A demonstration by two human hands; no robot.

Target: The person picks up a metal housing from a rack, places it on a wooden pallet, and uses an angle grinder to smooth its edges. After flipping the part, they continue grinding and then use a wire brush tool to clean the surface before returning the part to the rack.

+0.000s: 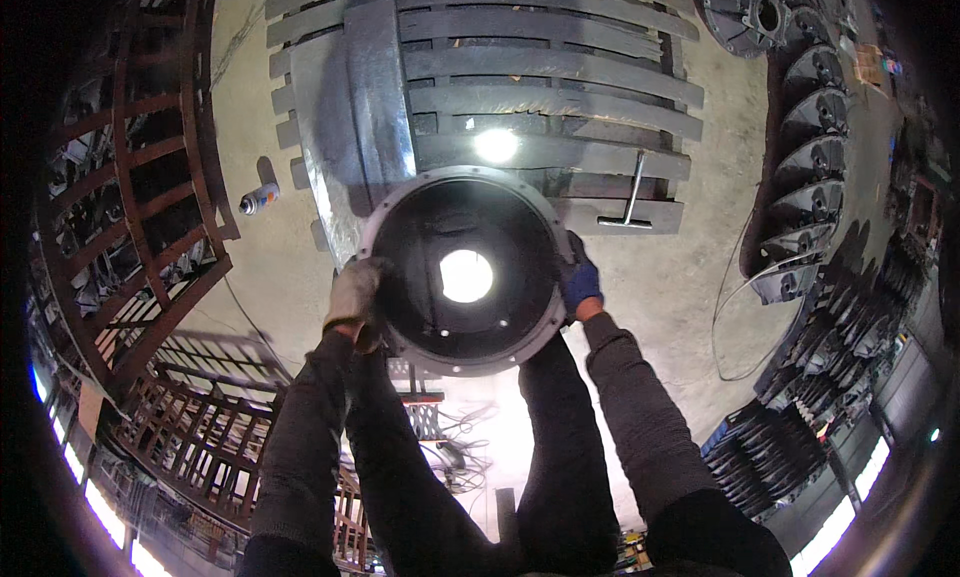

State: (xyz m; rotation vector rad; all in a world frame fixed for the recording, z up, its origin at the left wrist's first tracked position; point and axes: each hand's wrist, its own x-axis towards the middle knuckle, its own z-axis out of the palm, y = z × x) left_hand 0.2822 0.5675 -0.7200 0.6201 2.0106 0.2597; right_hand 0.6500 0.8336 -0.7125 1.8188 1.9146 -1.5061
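Observation:
Between my two hands is a large round metal housing (393,330), dark inside, with bolt holes round its rim and a bright round opening through its middle. My left hand (355,295), in a pale glove, is closed on the left side of its rim. On the opposite side my right hand (580,280), in a blue glove, grips the rim, its fingers partly hidden by the housing. The housing is in front of my legs, by the near edge of a slatted wooden pallet (530,65). A metal sheet (352,107) lies on the pallet's left part.
A T-handled tool (632,202) rests on the pallet's right side. A spray can (260,199) lies on the floor to the left, near a brown metal rack (150,157). Several similar housings (805,167) stand in a row at the right, with a thin cable (722,307) beside them.

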